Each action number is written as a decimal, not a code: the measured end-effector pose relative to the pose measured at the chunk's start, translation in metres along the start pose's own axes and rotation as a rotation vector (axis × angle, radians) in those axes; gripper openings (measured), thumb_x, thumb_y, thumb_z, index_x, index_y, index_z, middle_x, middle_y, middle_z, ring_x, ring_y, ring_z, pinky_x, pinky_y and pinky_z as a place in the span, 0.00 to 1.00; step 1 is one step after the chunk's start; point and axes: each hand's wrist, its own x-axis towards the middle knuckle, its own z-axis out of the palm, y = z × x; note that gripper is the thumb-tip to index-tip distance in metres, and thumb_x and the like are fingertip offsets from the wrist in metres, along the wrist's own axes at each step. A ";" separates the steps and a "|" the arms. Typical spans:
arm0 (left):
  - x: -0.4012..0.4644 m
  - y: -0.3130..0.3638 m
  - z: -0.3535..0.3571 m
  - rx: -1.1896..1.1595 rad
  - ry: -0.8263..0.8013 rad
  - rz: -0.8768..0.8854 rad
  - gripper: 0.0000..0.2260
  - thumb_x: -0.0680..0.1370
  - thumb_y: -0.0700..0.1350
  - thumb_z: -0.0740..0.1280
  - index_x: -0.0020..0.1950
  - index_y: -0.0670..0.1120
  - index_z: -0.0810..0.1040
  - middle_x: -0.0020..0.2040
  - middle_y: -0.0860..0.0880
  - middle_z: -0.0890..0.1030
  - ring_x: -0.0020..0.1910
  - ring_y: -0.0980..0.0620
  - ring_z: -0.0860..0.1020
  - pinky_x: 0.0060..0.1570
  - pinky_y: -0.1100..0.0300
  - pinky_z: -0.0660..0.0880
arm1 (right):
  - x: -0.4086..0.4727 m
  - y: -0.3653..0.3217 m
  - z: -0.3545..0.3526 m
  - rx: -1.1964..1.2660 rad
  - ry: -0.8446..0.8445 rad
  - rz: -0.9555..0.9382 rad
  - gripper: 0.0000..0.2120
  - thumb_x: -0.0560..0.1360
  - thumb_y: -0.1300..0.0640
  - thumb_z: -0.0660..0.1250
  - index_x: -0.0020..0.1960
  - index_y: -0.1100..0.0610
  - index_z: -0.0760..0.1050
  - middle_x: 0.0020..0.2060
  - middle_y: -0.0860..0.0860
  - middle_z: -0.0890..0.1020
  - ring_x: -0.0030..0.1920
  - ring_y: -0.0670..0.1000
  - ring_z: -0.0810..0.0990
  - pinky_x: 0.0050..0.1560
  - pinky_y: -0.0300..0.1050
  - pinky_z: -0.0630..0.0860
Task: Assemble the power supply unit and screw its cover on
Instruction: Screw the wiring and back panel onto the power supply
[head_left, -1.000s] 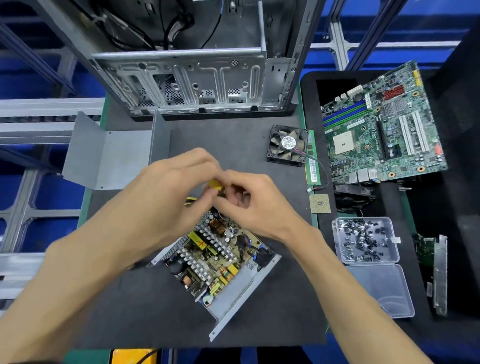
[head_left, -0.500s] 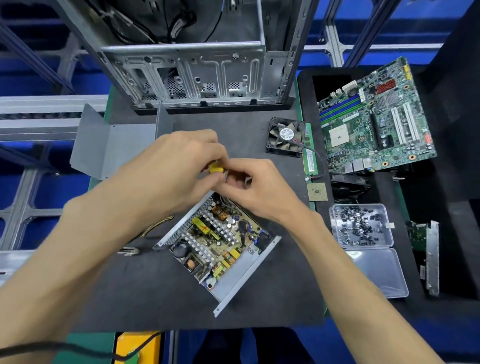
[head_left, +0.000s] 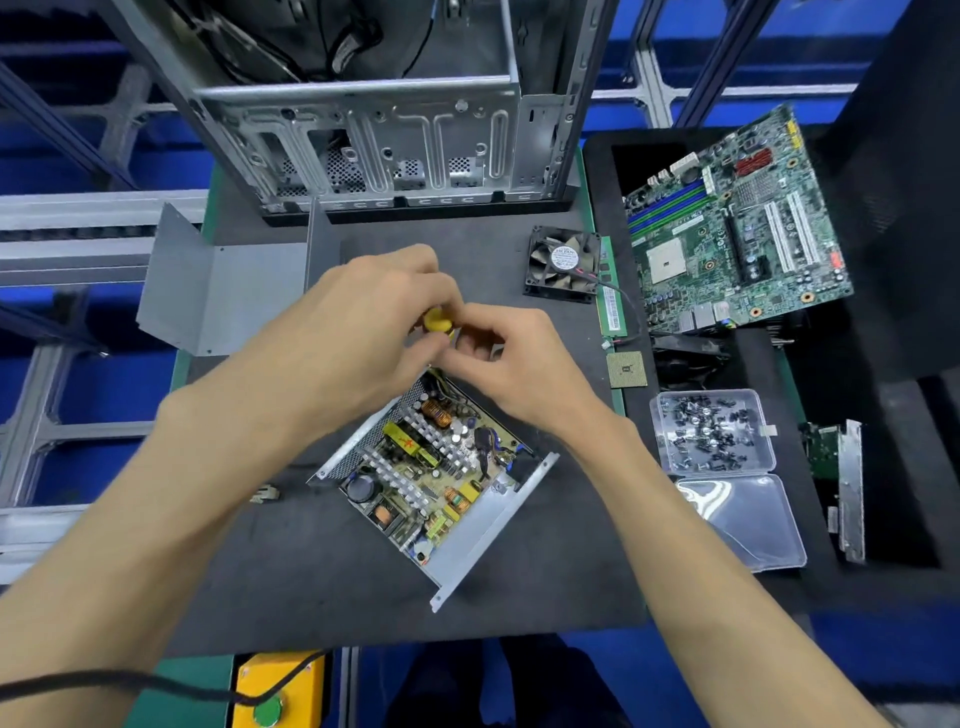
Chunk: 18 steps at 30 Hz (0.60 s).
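The open power supply unit (head_left: 436, 483) lies on the dark mat, its circuit board exposed in a grey metal tray. Its grey bent cover (head_left: 223, 296) lies apart at the left. My left hand (head_left: 358, 332) curls round a yellow-handled tool (head_left: 437, 320) above the unit's far corner. My right hand (head_left: 514, 364) meets it there, fingers curled and pinching at the tool or a small part beneath; which one is hidden by the fingers.
A computer case (head_left: 374, 130) stands at the back. A black fan (head_left: 563, 262), RAM stick (head_left: 612, 301), CPU chip (head_left: 627, 370) and motherboard (head_left: 727, 228) lie right. An open clear box of screws (head_left: 714, 431) sits near my right forearm. A yellow button box (head_left: 275, 691) sits at the front edge.
Both hands stay joined over the unit's far corner with small finger shifts. The view has shifted, so everything sits slightly higher and further left in frame.
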 end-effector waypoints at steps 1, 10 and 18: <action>0.000 -0.001 -0.002 -0.003 -0.022 0.009 0.07 0.75 0.41 0.73 0.52 0.46 0.83 0.47 0.49 0.78 0.45 0.43 0.80 0.47 0.43 0.77 | -0.001 -0.002 0.001 0.006 -0.003 -0.001 0.03 0.75 0.48 0.72 0.44 0.46 0.80 0.29 0.43 0.69 0.31 0.44 0.65 0.34 0.36 0.65; 0.005 0.002 0.003 0.032 -0.002 -0.091 0.07 0.76 0.47 0.72 0.49 0.46 0.80 0.41 0.49 0.80 0.45 0.42 0.78 0.47 0.45 0.76 | -0.001 -0.007 0.003 0.015 0.019 0.012 0.07 0.71 0.44 0.68 0.36 0.35 0.74 0.28 0.43 0.69 0.31 0.43 0.65 0.32 0.33 0.63; 0.002 -0.001 -0.001 0.028 -0.071 0.037 0.08 0.76 0.43 0.71 0.54 0.44 0.81 0.46 0.49 0.79 0.47 0.43 0.78 0.49 0.45 0.76 | -0.001 -0.002 0.004 -0.061 0.004 0.019 0.04 0.74 0.49 0.71 0.41 0.43 0.78 0.28 0.45 0.73 0.31 0.42 0.67 0.34 0.43 0.68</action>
